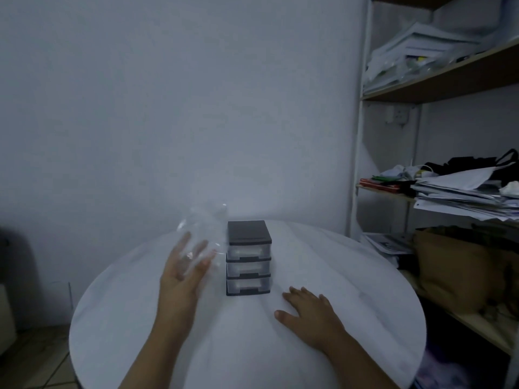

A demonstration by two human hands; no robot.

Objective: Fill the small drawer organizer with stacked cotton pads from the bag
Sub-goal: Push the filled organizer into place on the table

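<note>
left of the drawer organizer, just beside its top drawer, the clear bag is standing crumpled on the table. left hand is hovering at the bag's lower front, forearm angled in from the near side, fingers straight and spread, nothing gripped, so it's an open hand. film is overlapping the fingertips, so i can't tell if it is touching the bag or sitting just short of it. right hand is lying flat on the table front-right of the organizer, near its bottom drawer, fingers extended, holding nothing.

organizer is sitting mid-table with all three drawers looking closed. something pale is showing through the clear drawer fronts, too blurred to call as pads. no pads are showing in the bag either; it is looking see-through.

my read: we're sitting at the bag-handling step, either fetching pads or dealing with a near-empty bag. can't rank progress from this. next move is calling for the left fingers closing on the thin film without crushing it, and the right hand pulling a drawer open while bracing the light organizer so it isn't sliding or tipping.
</note>
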